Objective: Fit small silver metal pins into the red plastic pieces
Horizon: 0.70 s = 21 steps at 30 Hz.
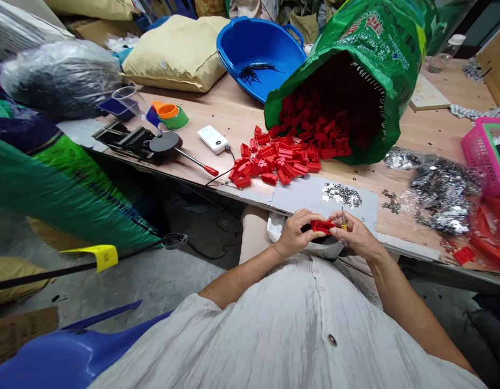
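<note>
My left hand (295,233) is closed around one end of a red plastic part (322,226), held just off the table's front edge. At its other end, my right hand (357,235) grips a small screwdriver (343,220) with a yellow handle, its metal shaft pointing up. The right fingertips touch the red part as well. On the grey mat (302,193) beyond my hands lies a pile of small shiny metal clips (342,195). Similar red parts (282,156) are heaped behind the mat, spilling from the mouth of a green sack (396,102).
A blue basin (237,48) holds thin black pieces. To the left stand a black clamp tool (140,141) with a red-tipped lever and a white power bank (213,139). Bags of metal pieces (446,189) and a pink basket (487,156) sit at right.
</note>
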Each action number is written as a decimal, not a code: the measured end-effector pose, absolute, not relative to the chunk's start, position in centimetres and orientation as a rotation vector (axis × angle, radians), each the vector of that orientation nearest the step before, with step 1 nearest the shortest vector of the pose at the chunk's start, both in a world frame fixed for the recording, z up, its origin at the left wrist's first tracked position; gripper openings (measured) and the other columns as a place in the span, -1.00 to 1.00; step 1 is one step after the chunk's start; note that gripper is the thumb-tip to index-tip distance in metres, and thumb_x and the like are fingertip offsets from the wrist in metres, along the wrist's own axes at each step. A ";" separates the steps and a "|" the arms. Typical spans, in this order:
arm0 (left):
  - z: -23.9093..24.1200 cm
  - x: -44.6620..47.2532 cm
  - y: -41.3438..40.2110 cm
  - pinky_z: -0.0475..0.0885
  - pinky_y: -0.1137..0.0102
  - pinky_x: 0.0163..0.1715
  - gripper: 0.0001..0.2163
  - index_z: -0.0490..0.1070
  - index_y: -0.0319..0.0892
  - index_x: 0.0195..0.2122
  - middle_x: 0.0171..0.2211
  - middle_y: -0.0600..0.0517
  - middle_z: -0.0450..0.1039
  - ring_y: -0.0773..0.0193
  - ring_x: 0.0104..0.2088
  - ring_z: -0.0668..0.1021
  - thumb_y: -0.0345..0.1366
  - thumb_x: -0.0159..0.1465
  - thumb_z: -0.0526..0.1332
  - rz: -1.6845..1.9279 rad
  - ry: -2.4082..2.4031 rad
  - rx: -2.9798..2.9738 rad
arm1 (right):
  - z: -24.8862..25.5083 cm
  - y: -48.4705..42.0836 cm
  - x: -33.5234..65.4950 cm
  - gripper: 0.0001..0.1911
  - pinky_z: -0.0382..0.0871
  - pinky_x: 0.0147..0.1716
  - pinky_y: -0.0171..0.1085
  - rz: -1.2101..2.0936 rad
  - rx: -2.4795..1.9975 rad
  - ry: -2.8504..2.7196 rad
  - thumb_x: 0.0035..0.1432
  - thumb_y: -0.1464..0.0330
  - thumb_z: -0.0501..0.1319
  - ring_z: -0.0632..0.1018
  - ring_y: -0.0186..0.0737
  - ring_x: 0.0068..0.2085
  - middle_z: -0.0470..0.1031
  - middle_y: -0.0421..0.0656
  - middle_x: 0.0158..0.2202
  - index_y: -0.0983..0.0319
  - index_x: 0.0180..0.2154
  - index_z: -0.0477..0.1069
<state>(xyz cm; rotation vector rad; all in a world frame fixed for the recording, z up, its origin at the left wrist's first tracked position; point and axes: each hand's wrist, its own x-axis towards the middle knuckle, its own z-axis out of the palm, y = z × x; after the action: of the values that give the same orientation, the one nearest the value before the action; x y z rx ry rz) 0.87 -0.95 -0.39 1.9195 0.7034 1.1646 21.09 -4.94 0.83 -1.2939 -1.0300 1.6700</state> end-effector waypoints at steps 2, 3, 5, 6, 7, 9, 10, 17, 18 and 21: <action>-0.4 0.8 -0.9 0.40 0.24 0.01 -0.75 0.53 -0.17 -0.16 -0.26 -0.04 0.59 0.22 -0.20 0.58 -0.16 0.20 0.34 1.132 0.680 1.861 | 0.8 -5.0 21.2 -0.51 0.08 -0.52 -0.35 1.692 -1.252 -1.035 -0.03 0.17 0.43 0.32 -0.43 -0.49 0.42 -0.27 -0.37 0.16 -0.11 0.33; -0.3 0.8 -0.9 0.40 0.24 0.01 -0.75 0.54 -0.18 -0.17 -0.26 -0.04 0.58 0.23 -0.21 0.58 -0.15 0.20 0.34 1.110 0.675 1.821 | 0.8 -5.1 21.2 -0.53 0.08 -0.52 -0.35 1.707 -1.229 -1.043 -0.02 0.17 0.43 0.32 -0.43 -0.49 0.43 -0.27 -0.38 0.16 -0.11 0.34; -0.3 0.7 -1.0 0.42 0.27 -0.01 -0.74 0.54 -0.19 -0.18 -0.24 -0.05 0.58 0.23 -0.20 0.58 -0.14 0.19 0.35 1.066 0.679 1.730 | 0.7 -5.2 21.2 -0.55 0.07 -0.52 -0.35 1.726 -1.201 -1.063 0.00 0.16 0.42 0.32 -0.42 -0.49 0.43 -0.27 -0.40 0.16 -0.12 0.34; -0.3 0.7 -1.0 0.42 0.29 -0.03 -0.74 0.54 -0.20 -0.19 -0.23 -0.06 0.58 0.22 -0.19 0.58 -0.14 0.18 0.35 1.045 0.688 1.685 | 0.7 -5.2 21.1 -0.55 0.06 -0.53 -0.35 1.728 -1.203 -1.069 0.00 0.15 0.42 0.31 -0.42 -0.50 0.43 -0.27 -0.41 0.16 -0.12 0.35; -0.3 0.7 -1.1 0.43 0.31 -0.06 -0.73 0.54 -0.20 -0.19 -0.22 -0.06 0.59 0.21 -0.19 0.58 -0.14 0.16 0.36 1.024 0.702 1.641 | 0.6 -5.2 21.1 -0.55 0.04 -0.54 -0.35 1.727 -1.215 -1.072 0.00 0.14 0.41 0.29 -0.42 -0.51 0.43 -0.28 -0.42 0.15 -0.13 0.35; -0.5 0.7 -1.1 0.44 0.33 -0.10 -0.71 0.54 -0.21 -0.19 -0.23 -0.06 0.59 0.22 -0.20 0.58 -0.15 0.14 0.38 0.982 0.745 1.560 | 0.7 -5.2 21.0 -0.53 0.01 -0.56 -0.35 1.723 -1.251 -1.083 0.00 0.10 0.40 0.28 -0.42 -0.53 0.45 -0.27 -0.41 0.14 -0.12 0.34; -0.7 0.7 -1.1 0.44 0.34 -0.11 -0.70 0.53 -0.21 -0.19 -0.24 -0.06 0.59 0.23 -0.22 0.58 -0.15 0.13 0.39 0.966 0.769 1.518 | 0.8 -5.2 21.1 -0.51 0.03 -0.56 -0.35 1.722 -1.268 -1.099 0.01 0.08 0.39 0.29 -0.42 -0.53 0.47 -0.26 -0.38 0.13 -0.09 0.34; -1.5 0.9 -0.7 0.44 0.31 -0.04 -0.66 0.50 -0.20 -0.14 -0.19 -0.03 0.58 0.23 -0.16 0.58 -0.21 0.08 0.43 0.995 0.753 1.139 | 1.5 -3.5 24.8 -0.63 0.34 -0.21 -0.18 1.117 -1.619 -1.380 0.13 0.11 0.25 0.52 -0.14 -0.17 0.55 -0.07 -0.10 0.16 -0.08 0.42; -1.5 0.9 -0.6 0.45 0.31 -0.05 -0.65 0.49 -0.20 -0.13 -0.18 -0.03 0.58 0.24 -0.16 0.58 -0.22 0.08 0.43 0.996 0.743 1.080 | 1.3 -3.2 25.7 -0.70 0.33 -0.16 -0.15 0.923 -1.730 -1.434 0.15 0.15 0.23 0.52 -0.11 -0.15 0.56 -0.07 -0.13 0.16 -0.13 0.45; -1.3 0.9 -0.4 0.44 0.32 -0.04 -0.65 0.48 -0.19 -0.11 -0.18 -0.02 0.58 0.26 -0.17 0.58 -0.24 0.08 0.42 0.999 0.728 0.986 | 0.5 -2.4 27.6 -0.80 0.32 -0.13 -0.12 0.553 -1.924 -1.565 0.18 0.23 0.18 0.53 -0.08 -0.19 0.58 -0.09 -0.19 0.16 -0.22 0.50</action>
<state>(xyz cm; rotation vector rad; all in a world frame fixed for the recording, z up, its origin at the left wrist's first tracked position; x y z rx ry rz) 0.88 -0.43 -1.34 0.9859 0.7283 0.9994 27.65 -2.44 0.48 -1.9237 -1.5653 0.5535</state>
